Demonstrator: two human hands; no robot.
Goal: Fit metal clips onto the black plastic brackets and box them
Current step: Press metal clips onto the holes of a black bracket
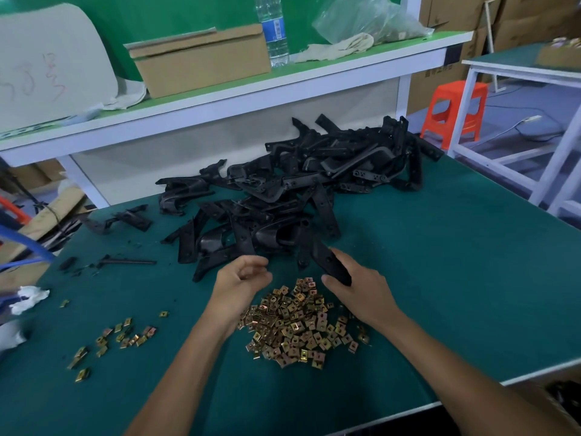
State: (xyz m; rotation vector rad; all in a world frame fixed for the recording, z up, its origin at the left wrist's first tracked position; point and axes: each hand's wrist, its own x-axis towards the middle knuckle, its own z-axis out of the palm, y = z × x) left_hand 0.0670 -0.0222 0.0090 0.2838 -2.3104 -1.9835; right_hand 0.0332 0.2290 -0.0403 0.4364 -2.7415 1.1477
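Right hand [358, 287] gripped one black bracket [334, 267], thumb on its near side and fingers curled over its far side; the part ran from the palm up and left, its far end reaching the near edge of the bracket heap [298, 190]. Left hand [242, 278] hovered just left of it, apart from the bracket, fingers curled in toward the thumb; could not tell whether a clip sat between them. Main pile of metal clips [298, 325] lay on the green table mat [456, 278] directly near-side of both hands, between the forearms. Smaller scatter of clips [119, 338] lay well to the left. Cardboard box [201, 61] stood on the far shelf.
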